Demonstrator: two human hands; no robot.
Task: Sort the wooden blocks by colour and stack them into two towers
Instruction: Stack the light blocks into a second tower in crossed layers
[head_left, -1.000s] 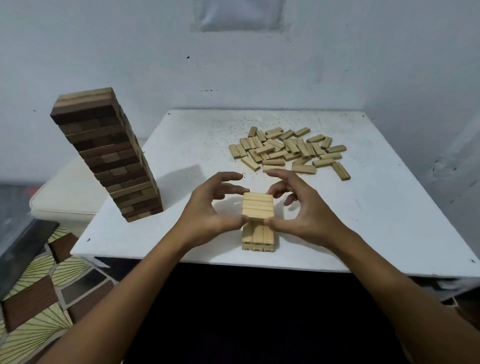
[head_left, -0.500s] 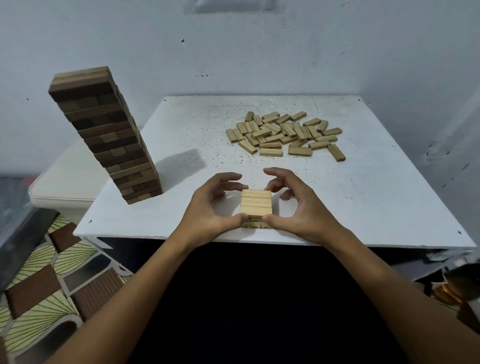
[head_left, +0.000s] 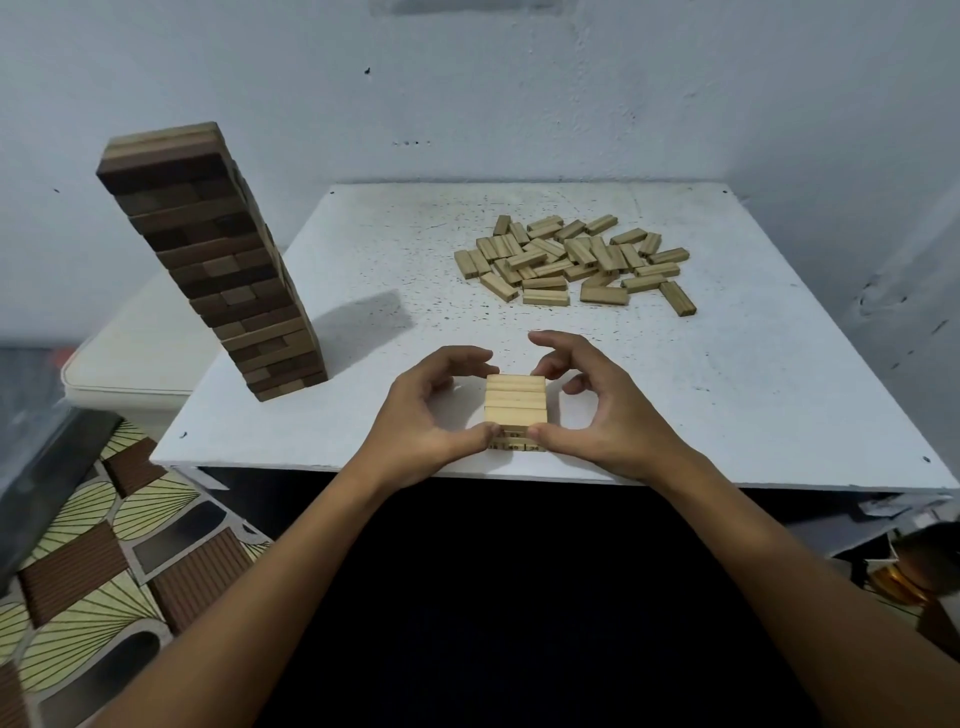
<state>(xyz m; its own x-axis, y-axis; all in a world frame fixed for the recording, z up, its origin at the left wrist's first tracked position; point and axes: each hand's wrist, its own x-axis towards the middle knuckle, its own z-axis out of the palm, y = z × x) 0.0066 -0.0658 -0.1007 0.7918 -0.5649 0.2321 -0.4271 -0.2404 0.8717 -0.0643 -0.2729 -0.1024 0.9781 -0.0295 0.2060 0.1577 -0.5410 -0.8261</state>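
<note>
both hands, left hand and right hand, pinched low pale stack at near table edge, thumbs against front, fingers curled. uneven squeeze risked skewing layers; dark tower complete, loose pale blocks waiting.

Both hands' thumbs pinching light tower, dark tower left, loose light blocks behind
</note>
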